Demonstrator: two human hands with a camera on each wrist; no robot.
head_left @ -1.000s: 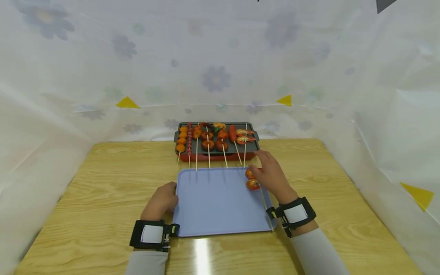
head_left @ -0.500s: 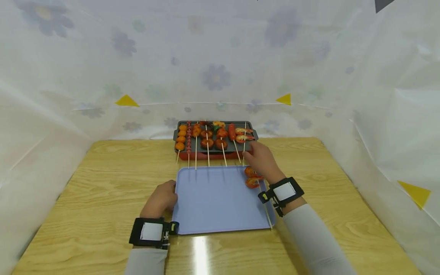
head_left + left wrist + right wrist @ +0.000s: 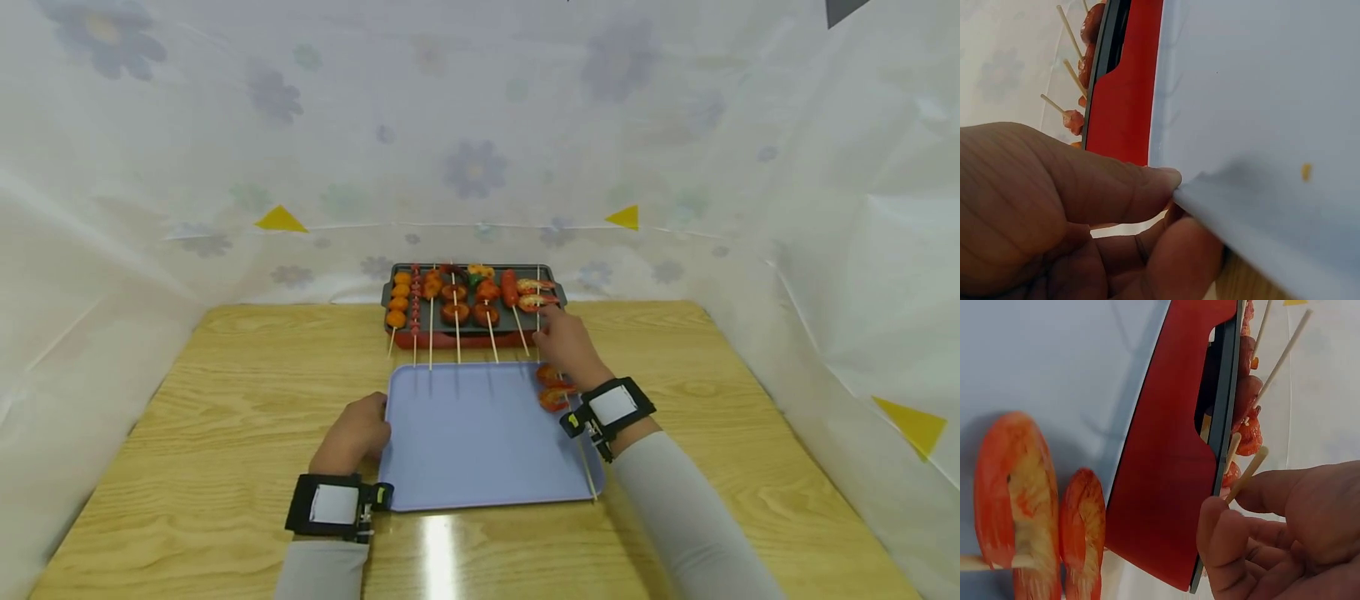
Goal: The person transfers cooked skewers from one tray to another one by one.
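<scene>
With thumb and fingers, my left hand (image 3: 351,433) pinches the left rim of a pale blue tray (image 3: 472,450); the left wrist view shows the thumb on top and fingers beneath. At the grill's right end, my right hand (image 3: 572,346) pinches a thin wooden stick (image 3: 1249,472) between thumb and index finger. That stick belongs to a shrimp skewer (image 3: 534,302) lying on the black-topped red grill (image 3: 472,341). Another shrimp skewer (image 3: 555,399) lies along the tray's right side, partly under my right wrist in the head view.
More skewers lie on the grill: orange balls (image 3: 397,304), thin pink pieces (image 3: 416,304), mushrooms (image 3: 454,313) and a sausage (image 3: 509,288). Their sticks jut over its front edge toward the tray. A flowered plastic sheet (image 3: 480,100) walls in the wooden table (image 3: 247,400).
My right hand has left the shrimp skewer on the tray, moved forward and left to the grill, and taken the stick of the shrimp skewer there. My left hand stays at the tray rim.
</scene>
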